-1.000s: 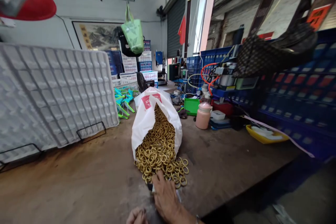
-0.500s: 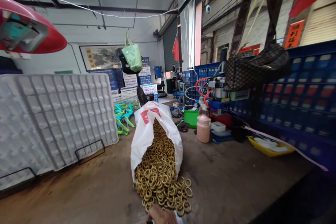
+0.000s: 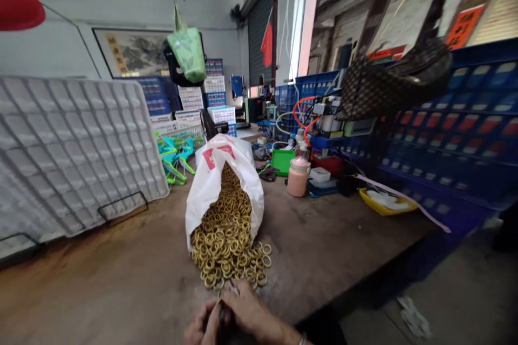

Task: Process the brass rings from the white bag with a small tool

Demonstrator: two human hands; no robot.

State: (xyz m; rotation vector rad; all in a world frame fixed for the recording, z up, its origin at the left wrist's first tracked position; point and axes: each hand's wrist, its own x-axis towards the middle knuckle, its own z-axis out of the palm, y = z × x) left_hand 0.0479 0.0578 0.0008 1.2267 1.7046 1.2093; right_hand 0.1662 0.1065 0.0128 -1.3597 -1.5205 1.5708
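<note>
Brass rings, masses of them, pour in a heap from the mouth of a white bag and out onto the brown desk, the loosest ones fanned out at the front right. And right at the near edge of that heap, here are the two hands! The left hand is curled, thumb and fingers drawn narrow, a tiny yellowish glint at the tips; the right hand closes in just beside it, fingers bent, something small and greyish by its fingertips. What exactly either one grips is too small to tell. A bracelet shows at the right wrist.

Out to the right of the bag we go: a pink bottle stands upright, a green tray just behind it, a little white box beside it, and further right a yellow tray with white stuff inside. Over on the left, white moulded panels stand on edge by a black wire stand, turquoise and green plastic pieces between them and the bag. Up beyond, a green tote hangs, blue and white crates stacked behind!
</note>
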